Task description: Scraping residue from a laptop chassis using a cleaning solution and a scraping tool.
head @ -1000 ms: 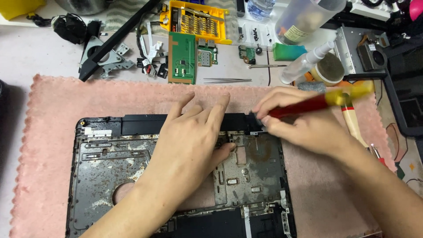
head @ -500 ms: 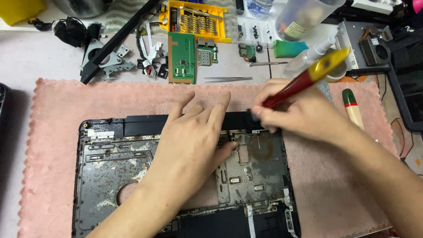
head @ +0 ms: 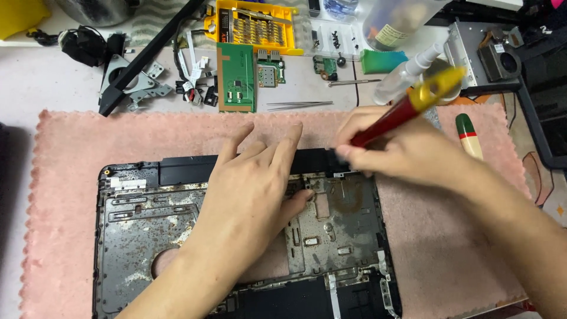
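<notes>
An opened black laptop base (head: 142,230) with a rusty, stained metal plate lies on a pink cloth (head: 71,153). My left hand (head: 254,189) presses flat on the middle of the base, fingers spread toward its rear edge. My right hand (head: 401,150) grips a tool with a red shaft and yellow handle (head: 407,109), tilted up to the right. The tool's dark tip sits at the base's rear edge, right of centre, partly hidden by my fingers.
Behind the cloth lie a green circuit board (head: 236,77), a yellow bit case (head: 257,26), tweezers (head: 298,106), metal hinges (head: 133,82), a clear spray bottle (head: 407,74) and small boards. A green, red and cream handle (head: 469,136) rests on the cloth at right.
The red and yellow tool has swung from nearly level to steeply tilted up to the right. My right hand shifted slightly along the rear edge. My left hand stayed put.
</notes>
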